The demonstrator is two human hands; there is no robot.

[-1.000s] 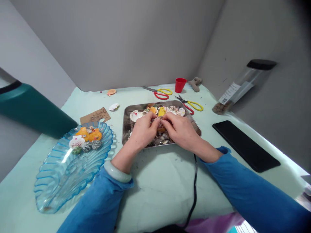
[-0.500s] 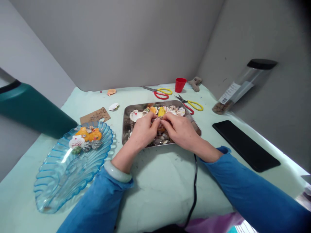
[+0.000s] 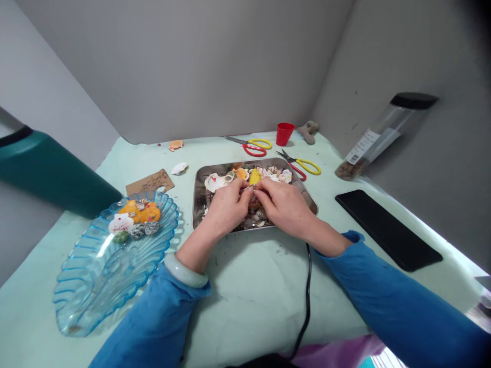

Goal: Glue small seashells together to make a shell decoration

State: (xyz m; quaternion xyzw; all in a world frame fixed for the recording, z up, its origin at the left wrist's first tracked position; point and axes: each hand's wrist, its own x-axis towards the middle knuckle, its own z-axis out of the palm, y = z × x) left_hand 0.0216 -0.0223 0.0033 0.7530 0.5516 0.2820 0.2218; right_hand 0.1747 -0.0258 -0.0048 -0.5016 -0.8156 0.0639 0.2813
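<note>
Over a metal tray (image 3: pixel 198 197) of seashells, my left hand (image 3: pixel 229 203) and my right hand (image 3: pixel 283 205) meet with fingertips pinched close together. Something tiny seems to be between them, but it is too small to make out. Just beyond the fingertips lies a yellow piece (image 3: pixel 255 177) among the shells. A white shell with a red mark (image 3: pixel 215 182) rests in the tray's back left, and small spiral shells (image 3: pixel 273 170) lie at the back right. My hands hide much of the tray's middle.
On the left, a blue leaf-shaped dish (image 3: pixel 115 286) holds orange, white and speckled pieces, beside a green bottle (image 3: pixel 57 168). Two scissors (image 3: pixel 253 145) and a red cup (image 3: pixel 285 134) stand behind the tray. A black phone-like slab (image 3: pixel 387 230) and a clear jar (image 3: pixel 368 145) are right. A black cable (image 3: pixel 308 291) runs frontward.
</note>
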